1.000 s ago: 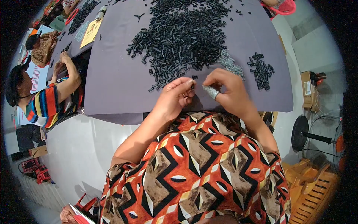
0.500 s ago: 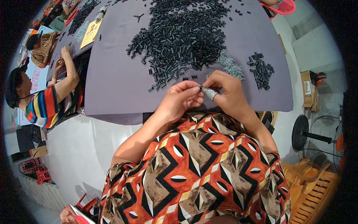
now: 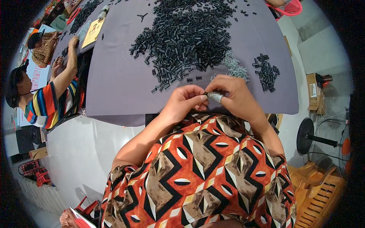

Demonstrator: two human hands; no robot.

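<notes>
Table covering (image 3: 118, 72): grey-purple cloth, matt, faintly creased; straight front edge near the wearer.

Main heap (image 3: 190, 38): black, short, rod-like pieces in great number, slightly glossy, lying at all angles across the middle of the cloth, ahead of the hands.

Smaller group (image 3: 267, 72): black pieces of like shape, loosely gathered at the right, apart from the main heap.

Silvery heap (image 3: 235, 67): tiny bright bits, apparently metallic, granular in look; beside the main heap's lower right edge, just beyond the right hand. Individual shapes too small to tell.

Loose black pieces (image 3: 189, 79): 2, short, lying side by side between the main heap and the hands.

Branched item (image 3: 142, 17): black, 3 thin arms; upper left of the main heap.

Card (image 3: 92, 32): yellow, flat, oblong, printed; at the upper left.

Garment: wearer's top (image 3: 201, 167), bold geometric print in rust, black, brown and cream.

Left hand (image 3: 185, 100): bare; fingers curled, thumb and forefinger closed in a pinch on a small dark piece (image 3: 206, 93), held above the cloth near its front edge.

Right hand (image 3: 236, 94): partly closed, fingers bent, tips meeting the left fingertips at that same piece; whether they grip it cannot be told. Silvery wrapping (image 3: 215, 96), crinkled and shiny, covers 1 digit.
</notes>
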